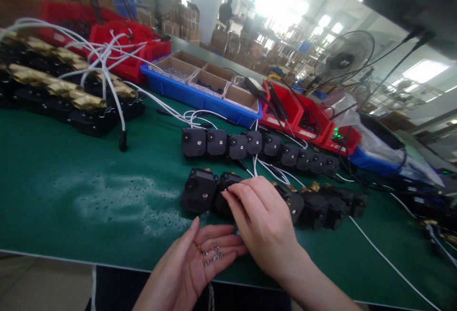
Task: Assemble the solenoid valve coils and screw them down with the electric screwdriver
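Observation:
Palm up, my left hand lies open near the front of the green table, with several small silver screws resting on its fingers. My right hand is pinched at the top of a black square housing, touching it; a tiny piece between the fingertips is mostly hidden, perhaps a screw. To its left sits another black housing with one silver screw head on its face. More of these housings, some with brass fittings, run to the right, partly behind my right hand. A second row of black housings stands behind them.
A blue tray with cardboard compartments stands at the back, red bins to its right and more red bins to its left. Brass-fitted units are piled at left under white cables. A fan stands behind.

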{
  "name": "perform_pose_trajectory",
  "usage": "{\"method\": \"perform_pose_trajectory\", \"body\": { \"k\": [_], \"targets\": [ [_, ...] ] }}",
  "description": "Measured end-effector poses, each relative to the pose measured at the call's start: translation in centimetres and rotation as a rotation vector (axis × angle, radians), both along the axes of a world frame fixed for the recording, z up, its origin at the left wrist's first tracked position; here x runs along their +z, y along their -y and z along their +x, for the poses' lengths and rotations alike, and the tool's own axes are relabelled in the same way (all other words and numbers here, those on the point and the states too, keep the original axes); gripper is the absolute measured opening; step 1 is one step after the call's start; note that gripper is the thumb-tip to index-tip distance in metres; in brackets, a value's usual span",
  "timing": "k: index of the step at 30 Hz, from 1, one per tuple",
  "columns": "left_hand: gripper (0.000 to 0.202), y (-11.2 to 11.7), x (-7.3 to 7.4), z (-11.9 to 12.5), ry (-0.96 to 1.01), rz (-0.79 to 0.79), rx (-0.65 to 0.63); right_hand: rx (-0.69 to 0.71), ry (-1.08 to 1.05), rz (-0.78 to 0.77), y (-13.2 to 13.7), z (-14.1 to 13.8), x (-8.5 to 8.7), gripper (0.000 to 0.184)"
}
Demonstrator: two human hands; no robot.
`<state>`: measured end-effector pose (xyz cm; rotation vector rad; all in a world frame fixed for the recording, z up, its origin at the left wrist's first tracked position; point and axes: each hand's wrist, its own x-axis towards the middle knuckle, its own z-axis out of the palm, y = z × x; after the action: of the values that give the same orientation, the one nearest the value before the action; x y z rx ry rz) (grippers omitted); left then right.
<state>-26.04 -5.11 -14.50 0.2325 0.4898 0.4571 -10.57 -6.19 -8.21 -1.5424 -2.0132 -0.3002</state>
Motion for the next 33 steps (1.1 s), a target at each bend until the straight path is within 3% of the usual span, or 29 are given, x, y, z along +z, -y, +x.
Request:
{"method": "perform_pose_trajectory", "body": {
  "k": [16,25,33],
  "targets": [
    [0.051,0.1,-0.1,-0.1,0.018,0.0,0.0,0.011,-0.002,0.016,-0.5,0.0,-0.1,0.017],
    [0.054,0.2,0.6,-0.1,-0.022,0.043,0.012,0.032,-0.231,0.044,0.3,0.4,1.2,0.015],
    [0.054,0.1,0.0,-0.1,0.018,0.022,0.003,0.064,-0.271,0.017,0.6,0.6,1.0,0.014]
  ]
}}
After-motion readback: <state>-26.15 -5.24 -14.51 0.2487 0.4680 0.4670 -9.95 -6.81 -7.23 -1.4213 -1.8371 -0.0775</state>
